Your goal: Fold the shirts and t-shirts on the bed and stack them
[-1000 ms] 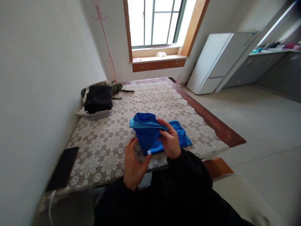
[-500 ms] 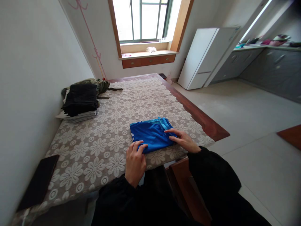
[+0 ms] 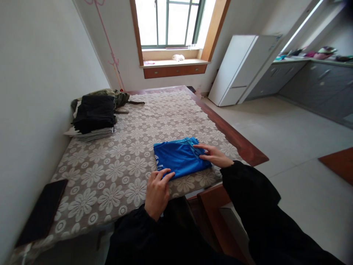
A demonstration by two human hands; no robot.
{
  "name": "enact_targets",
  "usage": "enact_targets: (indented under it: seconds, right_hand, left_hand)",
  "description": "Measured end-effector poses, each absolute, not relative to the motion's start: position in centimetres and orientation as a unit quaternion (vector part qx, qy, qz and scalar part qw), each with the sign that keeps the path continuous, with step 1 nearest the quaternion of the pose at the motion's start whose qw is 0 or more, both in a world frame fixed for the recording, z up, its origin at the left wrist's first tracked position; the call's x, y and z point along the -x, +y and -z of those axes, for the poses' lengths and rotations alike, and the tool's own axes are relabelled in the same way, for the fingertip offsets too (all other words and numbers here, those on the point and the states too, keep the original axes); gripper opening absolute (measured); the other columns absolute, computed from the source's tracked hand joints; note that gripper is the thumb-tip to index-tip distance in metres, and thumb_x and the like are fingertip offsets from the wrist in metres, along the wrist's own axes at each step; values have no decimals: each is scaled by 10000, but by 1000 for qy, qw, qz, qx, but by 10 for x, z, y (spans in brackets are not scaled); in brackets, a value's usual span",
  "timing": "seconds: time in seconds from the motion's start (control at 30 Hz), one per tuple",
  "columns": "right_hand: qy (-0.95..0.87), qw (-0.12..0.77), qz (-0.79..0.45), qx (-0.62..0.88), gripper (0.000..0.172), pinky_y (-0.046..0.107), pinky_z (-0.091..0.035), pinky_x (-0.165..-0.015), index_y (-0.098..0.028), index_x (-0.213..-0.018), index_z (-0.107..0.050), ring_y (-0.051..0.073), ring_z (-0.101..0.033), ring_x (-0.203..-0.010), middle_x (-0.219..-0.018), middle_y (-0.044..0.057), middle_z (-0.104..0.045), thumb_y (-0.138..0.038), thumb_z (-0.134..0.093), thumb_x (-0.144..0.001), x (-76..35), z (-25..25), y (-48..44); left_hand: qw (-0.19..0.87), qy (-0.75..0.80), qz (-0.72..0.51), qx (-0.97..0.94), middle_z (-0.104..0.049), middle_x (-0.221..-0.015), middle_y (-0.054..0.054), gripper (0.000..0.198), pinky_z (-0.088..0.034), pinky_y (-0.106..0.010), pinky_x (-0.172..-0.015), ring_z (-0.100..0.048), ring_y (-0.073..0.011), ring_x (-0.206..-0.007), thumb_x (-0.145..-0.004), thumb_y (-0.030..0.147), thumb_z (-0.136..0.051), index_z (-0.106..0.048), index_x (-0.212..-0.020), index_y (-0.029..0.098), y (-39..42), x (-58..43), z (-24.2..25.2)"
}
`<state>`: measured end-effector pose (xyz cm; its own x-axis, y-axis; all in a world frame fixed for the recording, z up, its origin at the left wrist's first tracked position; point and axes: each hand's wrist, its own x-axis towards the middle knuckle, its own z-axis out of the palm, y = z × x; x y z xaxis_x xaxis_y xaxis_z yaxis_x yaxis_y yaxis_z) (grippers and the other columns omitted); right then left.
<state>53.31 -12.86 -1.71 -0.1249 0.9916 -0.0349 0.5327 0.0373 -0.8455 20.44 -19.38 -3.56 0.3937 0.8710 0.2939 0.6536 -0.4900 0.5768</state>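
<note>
Beyond the far end of the tabletop (image 3: 249,154), a bright window (image 3: 176,25) lights the room, and a floral cloth (image 3: 107,178) covers all but some reddish wooden edging. Through the head camera I find the blue garment (image 3: 179,159) lying in a flat bundle by the near edge, directly before the wearer, probably so that neither arm has to stretch. The left grip (image 3: 157,193) rests at its near left corner, slackly curved, thumb and forefinger parted; it touches the fabric but pinches nothing that I can see. The right grip (image 3: 216,156) lies over the right side, fingers extended and a little apart, likewise not closed on anything. With one at each end, I judge the pair is there to steady the shiny fabric, which looks thin enough to slide. White print (image 3: 159,165) shows at its left side. Well apart, against the wall (image 3: 41,92), dark clothes (image 3: 94,114) sit stacked on paler garments (image 3: 95,135), out of the arms' way, I suppose.
</note>
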Motion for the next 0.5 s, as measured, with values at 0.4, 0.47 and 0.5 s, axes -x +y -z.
enact_targets:
  seconds: [0.4,0.47,0.5]
  right_hand:
    - [-664,304,-335,596,593,511,-487,-1104,-280,-1402,-654,335,-504,-1412,-1533,95,-555,-440,-729,-836,-536,13,-137]
    - [-679,292,-313,597,645,512,-483,-1111,-283,-1428,-629,336,-512,-1404,-1546,99,-539,-436,-757,-815,-531,13,-138]
    - [-684,291,-305,596,662,511,-475,-1120,-283,-1443,-615,333,-510,-1407,-1548,99,-535,-420,-759,-811,-529,13,-138]
  left_hand:
    - [178,445,-264,-837,-640,-1417,-3,722,-519,-456,-994,-558,-266,-1095,-814,-22,-465,-612,-1420,343,-193,-202,38]
    - [177,446,-261,-837,-638,-1421,-5,722,-521,-457,-993,-558,-267,-1097,-816,-14,-463,-604,-1430,341,-193,-202,37]
    - [177,448,-261,-837,-639,-1420,-5,720,-519,-458,-998,-558,-267,-1100,-817,-13,-464,-604,-1429,341,-193,-202,37]
